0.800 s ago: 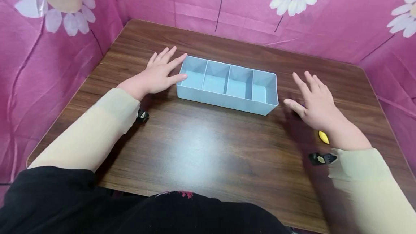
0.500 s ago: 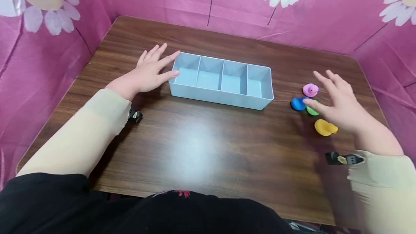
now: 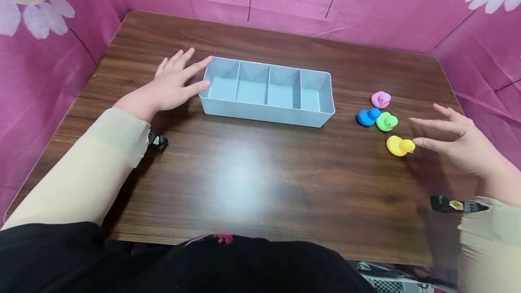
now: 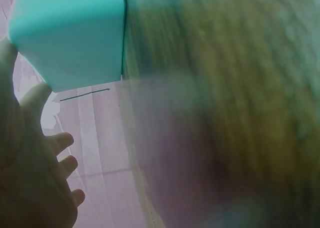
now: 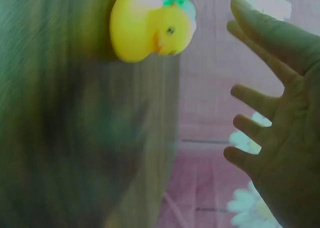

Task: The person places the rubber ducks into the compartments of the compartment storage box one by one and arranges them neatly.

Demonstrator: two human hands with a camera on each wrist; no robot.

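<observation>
A light blue box [image 3: 264,110] with several compartments in a row stands on the wooden table. At its left end is my left hand [image 3: 168,87], fingers spread, with thumb and index fingertips right at the rim; the left wrist view shows them against the box's end wall [image 4: 75,62]. My right hand [image 3: 464,141] hovers at the right with nothing in it, its fingers extended and apart. Just left of its thumb sits a yellow rubber duck [image 3: 399,146], also seen in the right wrist view as a yellow duck [image 5: 132,25] beside the outstretched fingers.
Beyond the yellow duck sit a green duck [image 3: 386,122], a blue duck [image 3: 367,117] and a pink duck [image 3: 381,99], close together right of the box. Pink cloth [image 3: 281,3] with daisies hangs along the table's [image 3: 285,184] back and sides.
My right hand has moved right, away from the box, uncovering the ducks it hid before. The head view has shifted a little; my left hand stays at the box's left end.
</observation>
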